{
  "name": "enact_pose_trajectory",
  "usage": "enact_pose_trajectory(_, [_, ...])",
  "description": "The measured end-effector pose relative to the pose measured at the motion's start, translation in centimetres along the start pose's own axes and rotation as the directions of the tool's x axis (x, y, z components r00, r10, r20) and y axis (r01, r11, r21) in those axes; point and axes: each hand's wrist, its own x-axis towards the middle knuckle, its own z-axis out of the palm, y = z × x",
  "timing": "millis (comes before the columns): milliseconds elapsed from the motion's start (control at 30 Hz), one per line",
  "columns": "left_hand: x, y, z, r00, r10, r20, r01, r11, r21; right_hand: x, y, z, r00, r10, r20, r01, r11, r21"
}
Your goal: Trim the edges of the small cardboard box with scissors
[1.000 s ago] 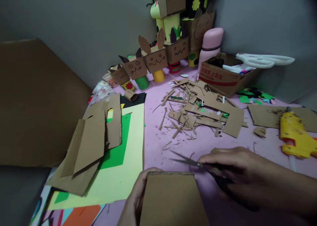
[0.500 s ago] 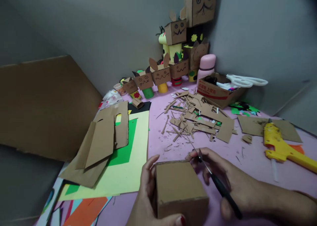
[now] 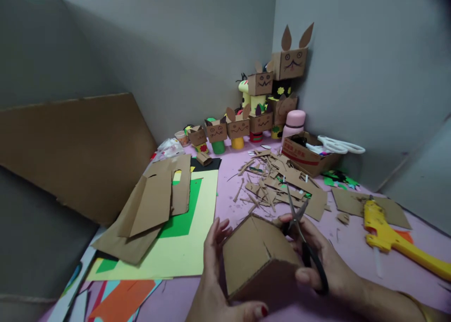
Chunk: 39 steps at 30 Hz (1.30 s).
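My left hand grips a small brown cardboard box from its left side and underneath, thumb showing at the bottom. The box is tilted, one corner pointing up. My right hand is closed on black-handled scissors, whose blades stand slightly apart and point up and away, just beside the box's far right corner. Both hands hover low over the pink table near its front edge.
Cardboard scraps lie heaped ahead. A yellow glue gun rests at right. Sheets of yellow, green and brown card lie at left, a large cardboard board leans on the wall. Box-headed figures, a pink bottle and a carton with white scissors fill the corner.
The view has tilted up. My left hand has turned the box so a corner faces up. The scissors have swung from lying flat to pointing upward beside the box.
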Motion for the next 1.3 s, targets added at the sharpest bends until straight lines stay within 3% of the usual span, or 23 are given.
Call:
enact_pose_trajectory(167, [0.3,1.0,0.5,0.987,-0.147,-0.068,0.133,0.975,-0.177,0.5,0.1,0.3,0.997,0.048,0.054,-0.048,0.999,0.001])
enact_pose_trajectory(367, [0.5,1.7,0.4,0.978,-0.141,-0.157,0.121,0.984,-0.128,0.6,0.6,0.2,0.998,0.069,0.003,-0.068,0.991,-0.116])
enact_pose_trajectory(600, [0.8,1.2,-0.1,0.991,-0.101,-0.088,0.098,0.994,-0.039,0.6,1.1,-0.3,0.996,0.080,0.025,-0.076,0.986,-0.146])
enact_pose_trajectory(800, [0.7,-0.5,-0.3,0.990,0.138,0.025,-0.140,0.987,0.081,0.7,1.5,-0.8,0.997,-0.066,0.033,0.073,0.952,-0.296])
enact_pose_trajectory(933, [0.4,-1.1,-0.7,0.955,0.288,0.073,-0.297,0.911,0.288,0.7,1.8,-1.1,0.993,-0.121,0.017,0.120,0.937,-0.328])
enact_pose_trajectory(1067, [0.3,-1.1,-1.1,0.889,0.426,0.167,-0.458,0.815,0.355,0.7,1.8,-1.2,0.983,-0.184,0.014,0.175,0.910,-0.375])
enact_pose_trajectory(1133, [0.4,-0.9,-1.1,0.857,0.470,0.213,-0.516,0.780,0.355,0.7,1.7,-1.2,0.976,-0.217,0.029,0.210,0.891,-0.403])
enact_pose_trajectory(1300, [0.6,-0.9,-1.4,0.828,0.476,0.297,-0.558,0.757,0.340,0.9,0.9,-1.1,0.942,-0.315,0.114,0.331,0.820,-0.467])
